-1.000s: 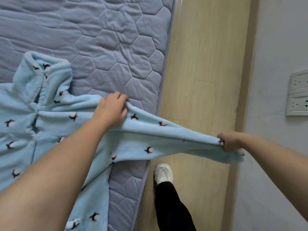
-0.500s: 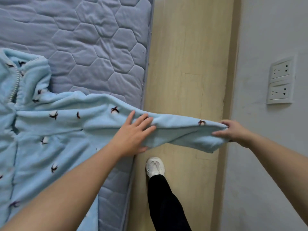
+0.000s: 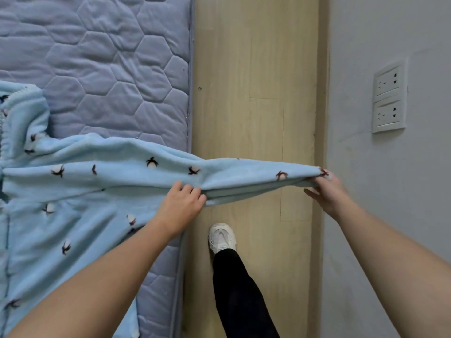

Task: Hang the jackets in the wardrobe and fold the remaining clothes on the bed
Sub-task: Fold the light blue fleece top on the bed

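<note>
One light blue fleece jacket (image 3: 73, 203) with small dark-and-white motifs lies flat on the bed (image 3: 109, 69), body at 9 o'clock in the view, collar and zip at the far left edge. Its sleeve (image 3: 244, 176) is stretched straight out toward 3 o'clock, leaving the mattress edge and hanging in the air over the floor (image 3: 256, 93).

Left grip (image 3: 181, 206): bare hand at frame centre, right at the mattress edge, knuckles up, fingers curled down over the sleeve's lower edge, closed on the fabric. Thumb is hidden, so can't tell how deep the hold goes. Forearm comes in from 7 o'clock across the jacket body.

Right grip (image 3: 328, 191): bare hand at 3 o'clock, pinching the cuff end between thumb and upper fingers. One lower finger sticks out straight toward 9 o'clock, off the cloth. Forearm enters from 4 o'clock.

Sleeve is taut between the two grips, lower layer folded under.

Bed has a grey-blue quilted hexagon cover and fills the 9-to-12 quadrant. Wood-look floor strip runs 12 to 6 between bed and wall. White shoe (image 3: 222, 237) and black trouser leg (image 3: 239, 293) at 6 o'clock, just beside the mattress. Double wall socket (image 3: 389, 98) at 2 o'clock on the grey wall.
</note>
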### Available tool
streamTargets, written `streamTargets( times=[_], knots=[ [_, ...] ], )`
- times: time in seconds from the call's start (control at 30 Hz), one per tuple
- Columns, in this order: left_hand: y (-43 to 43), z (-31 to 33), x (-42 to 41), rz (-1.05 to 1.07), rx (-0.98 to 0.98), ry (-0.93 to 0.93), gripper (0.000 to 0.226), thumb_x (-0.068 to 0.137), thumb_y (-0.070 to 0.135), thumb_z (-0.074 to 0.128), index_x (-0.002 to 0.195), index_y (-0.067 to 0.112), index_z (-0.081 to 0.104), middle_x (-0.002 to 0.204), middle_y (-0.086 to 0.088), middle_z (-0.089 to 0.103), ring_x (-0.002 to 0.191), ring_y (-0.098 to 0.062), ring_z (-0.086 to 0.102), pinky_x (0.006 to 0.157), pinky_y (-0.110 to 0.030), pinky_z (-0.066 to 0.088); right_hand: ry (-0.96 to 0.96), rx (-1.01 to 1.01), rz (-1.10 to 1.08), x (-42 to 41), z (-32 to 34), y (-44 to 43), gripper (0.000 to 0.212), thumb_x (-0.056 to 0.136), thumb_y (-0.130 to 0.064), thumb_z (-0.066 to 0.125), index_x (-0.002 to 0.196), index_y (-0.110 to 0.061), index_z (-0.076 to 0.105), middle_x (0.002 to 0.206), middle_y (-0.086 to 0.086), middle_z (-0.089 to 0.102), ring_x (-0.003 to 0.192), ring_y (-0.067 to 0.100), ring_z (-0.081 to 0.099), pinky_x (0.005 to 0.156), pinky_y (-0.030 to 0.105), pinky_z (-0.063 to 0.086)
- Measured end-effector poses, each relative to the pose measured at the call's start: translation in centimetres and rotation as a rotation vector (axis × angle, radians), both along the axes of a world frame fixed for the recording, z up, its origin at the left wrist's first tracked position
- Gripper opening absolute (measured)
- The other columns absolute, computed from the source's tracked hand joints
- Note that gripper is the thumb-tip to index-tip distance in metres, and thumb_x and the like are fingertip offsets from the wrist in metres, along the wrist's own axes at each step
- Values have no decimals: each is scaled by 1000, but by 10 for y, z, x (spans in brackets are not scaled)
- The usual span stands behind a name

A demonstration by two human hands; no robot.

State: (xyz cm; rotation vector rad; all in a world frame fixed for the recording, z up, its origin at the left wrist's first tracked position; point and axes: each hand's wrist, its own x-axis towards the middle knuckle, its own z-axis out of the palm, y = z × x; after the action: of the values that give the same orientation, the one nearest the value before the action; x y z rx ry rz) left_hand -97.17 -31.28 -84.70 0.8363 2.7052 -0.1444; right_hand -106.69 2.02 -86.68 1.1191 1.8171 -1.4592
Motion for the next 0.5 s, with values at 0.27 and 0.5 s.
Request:
streamTargets(
  times=[0.27, 0.5],
  knots=[
    [2, 9, 22, -62, 100, -207, 22, 57, 24, 73, 74, 18, 59, 87, -6, 61, 72, -26, 58, 58, -31, 45, -292, 35, 239, 8, 10, 18, 51, 86, 5, 48, 132, -17, 43, 110, 13, 54, 81, 24, 62, 50, 30, 52],
    [-40, 1, -29, 594, 269, 27, 40, 75, 7, 57, 115, 11, 59, 127, -11, 54, 115, -28, 52, 90, -42, 33, -565, -107, 554, 9, 14, 29, 64, 83, 9, 57, 136, -23, 43, 121, 11, 53, 87, 26, 63, 62, 33, 55]
  ],
)
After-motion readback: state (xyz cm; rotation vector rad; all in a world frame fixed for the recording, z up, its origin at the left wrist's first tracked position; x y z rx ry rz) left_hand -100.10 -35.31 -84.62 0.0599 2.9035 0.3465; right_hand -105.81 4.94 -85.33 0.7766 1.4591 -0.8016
